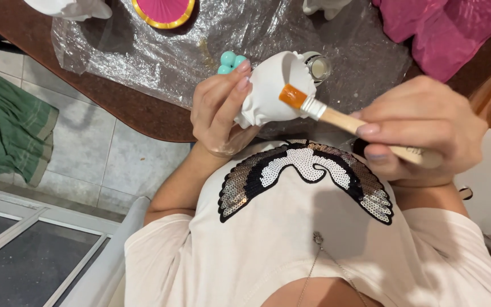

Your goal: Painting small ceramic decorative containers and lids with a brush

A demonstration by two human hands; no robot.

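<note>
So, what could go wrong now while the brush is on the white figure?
1. The figure is held in the air by the left hand alone, close above the shirt; a slip could drop it.
2. The brush in the right hand has orange bristles; whatever is on them might mark the shirt or the left hand's fingers.
3. The small jar stands right behind the figure and could be knocked.
</note>
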